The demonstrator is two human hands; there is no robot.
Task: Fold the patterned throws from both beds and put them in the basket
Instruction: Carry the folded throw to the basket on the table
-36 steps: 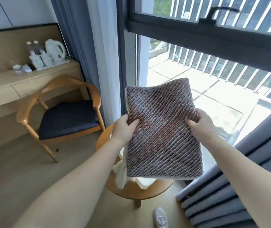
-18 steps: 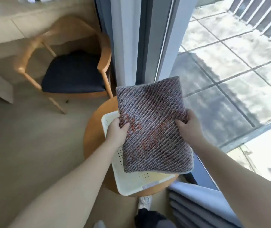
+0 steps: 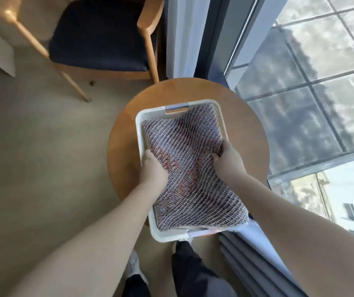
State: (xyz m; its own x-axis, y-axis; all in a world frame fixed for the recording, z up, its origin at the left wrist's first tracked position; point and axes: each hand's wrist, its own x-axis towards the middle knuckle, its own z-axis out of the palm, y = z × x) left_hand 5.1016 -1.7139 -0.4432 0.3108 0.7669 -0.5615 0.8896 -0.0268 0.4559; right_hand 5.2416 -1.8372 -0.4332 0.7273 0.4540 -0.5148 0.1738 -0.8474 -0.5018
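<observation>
**Head view: folded throw lowered into the basket**

The folded woven throw of grey-brown diagonal ribs with reddish flecks [image 3: 193, 172] lies inside the white rectangular plastic basket [image 3: 139, 129], which stands on the round wooden side table [image 3: 249, 129]. The throw's long axis runs away from the person and lines up with the basket's length. Its far end sits down in the basket just short of the handle slot. Its near end reaches the near rim and spills slightly over the near right corner.

The left hand [image 3: 153, 168] grips the throw's left edge with curled fingers, close against the basket's left wall. The right hand [image 3: 228, 160] grips the right edge, its fingers bunching the cloth into a ridge beside the right wall.

Half a second ago both hands held the throw up above the basket, and the perforated basket floor was visible beneath it. Now the throw covers that floor. The hands keep the same side grips.

A wooden armchair with a dark blue seat cushion [image 3: 98, 37] stands beyond the table.
</observation>
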